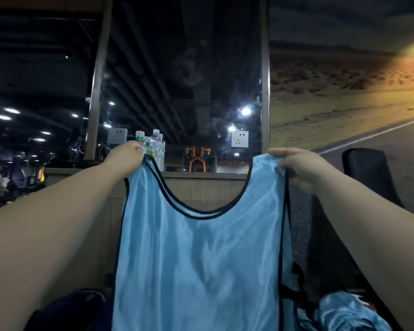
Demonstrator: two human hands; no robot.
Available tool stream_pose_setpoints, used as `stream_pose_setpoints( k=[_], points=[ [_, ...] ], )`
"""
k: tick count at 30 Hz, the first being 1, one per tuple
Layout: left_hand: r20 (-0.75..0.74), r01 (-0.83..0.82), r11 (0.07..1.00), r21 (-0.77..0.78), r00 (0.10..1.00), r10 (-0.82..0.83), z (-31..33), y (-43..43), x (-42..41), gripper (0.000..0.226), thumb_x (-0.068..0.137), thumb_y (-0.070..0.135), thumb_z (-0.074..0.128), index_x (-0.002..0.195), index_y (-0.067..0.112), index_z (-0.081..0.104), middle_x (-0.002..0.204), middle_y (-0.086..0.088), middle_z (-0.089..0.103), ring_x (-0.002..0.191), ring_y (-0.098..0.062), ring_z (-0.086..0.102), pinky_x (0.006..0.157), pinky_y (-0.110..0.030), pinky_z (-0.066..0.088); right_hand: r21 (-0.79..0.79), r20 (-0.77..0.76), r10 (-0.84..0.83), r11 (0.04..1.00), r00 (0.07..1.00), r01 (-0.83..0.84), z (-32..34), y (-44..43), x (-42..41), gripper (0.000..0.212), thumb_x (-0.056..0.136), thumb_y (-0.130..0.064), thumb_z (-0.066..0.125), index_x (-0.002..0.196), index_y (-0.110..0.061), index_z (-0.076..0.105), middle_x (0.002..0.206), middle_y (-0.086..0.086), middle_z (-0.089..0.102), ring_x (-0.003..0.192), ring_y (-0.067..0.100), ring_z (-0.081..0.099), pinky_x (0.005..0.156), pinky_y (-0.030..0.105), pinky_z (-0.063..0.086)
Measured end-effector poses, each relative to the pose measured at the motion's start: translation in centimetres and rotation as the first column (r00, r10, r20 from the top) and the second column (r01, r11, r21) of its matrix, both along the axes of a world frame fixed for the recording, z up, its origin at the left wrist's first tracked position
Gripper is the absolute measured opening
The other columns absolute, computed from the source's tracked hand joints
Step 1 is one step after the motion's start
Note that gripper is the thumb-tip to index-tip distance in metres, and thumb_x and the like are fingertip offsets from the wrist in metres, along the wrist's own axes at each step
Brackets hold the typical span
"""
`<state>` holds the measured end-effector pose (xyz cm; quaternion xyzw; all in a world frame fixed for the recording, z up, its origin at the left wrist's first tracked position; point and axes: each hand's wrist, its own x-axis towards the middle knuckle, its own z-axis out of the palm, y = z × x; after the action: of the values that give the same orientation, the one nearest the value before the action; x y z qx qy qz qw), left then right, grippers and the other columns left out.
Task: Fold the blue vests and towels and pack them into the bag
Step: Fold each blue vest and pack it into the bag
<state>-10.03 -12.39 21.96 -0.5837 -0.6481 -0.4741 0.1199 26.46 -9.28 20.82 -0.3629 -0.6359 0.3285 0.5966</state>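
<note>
We hold the blue vest (201, 259) up, hanging full-length before the counter (201, 185), left hand (129, 155) and right hand (296, 168) each pinching a shoulder strap. The slick mesh could slip from either pinch, or fold crooked if the straps sit uneven. The dark shape below, likely the bag (69, 311), hides its contents.

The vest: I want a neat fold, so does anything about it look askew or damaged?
No damage shows. The vest hangs flat from the left hand and right hand, but its two neckline edges sit offset, so the layers are not aligned. More blue fabric lies crumpled at lower right.
</note>
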Motion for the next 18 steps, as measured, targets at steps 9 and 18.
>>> stream_pose_setpoints(
  k=[9, 18],
  points=[
    [0.177, 0.484, 0.872, -0.07, 0.866, -0.467, -1.8, 0.8, 8.9, 0.038, 0.086, 0.052, 0.064, 0.112, 0.024, 0.067, 0.104, 0.012, 0.061, 0.095, -0.007, 0.055, 0.065, -0.019, 0.036, 0.237, 0.242, 0.043, 0.966, 0.969, -0.102, -1.4, -0.7, -6.7, 0.048, 0.089, 0.006, 0.055, 0.095, -0.04, 0.07, 0.119, -0.006, 0.065, 0.108, 0.014, 0.063, 0.094, 0.035, 0.054],
    [0.186, 0.548, 0.829, -0.114, 0.831, -0.524, -3.3, 2.7, 9.3, 0.016, 0.077, 0.045, 0.078, 0.073, 0.03, 0.072, 0.083, 0.003, 0.072, 0.079, -0.018, 0.065, 0.075, -0.034, 0.05, 0.256, 0.309, 0.011, 0.962, 0.951, -0.095, -2.8, 0.2, -8.0, 0.041, 0.084, -0.002, 0.066, 0.11, -0.033, 0.07, 0.115, -0.008, 0.066, 0.108, 0.011, 0.062, 0.093, 0.033, 0.054]
  ],
)
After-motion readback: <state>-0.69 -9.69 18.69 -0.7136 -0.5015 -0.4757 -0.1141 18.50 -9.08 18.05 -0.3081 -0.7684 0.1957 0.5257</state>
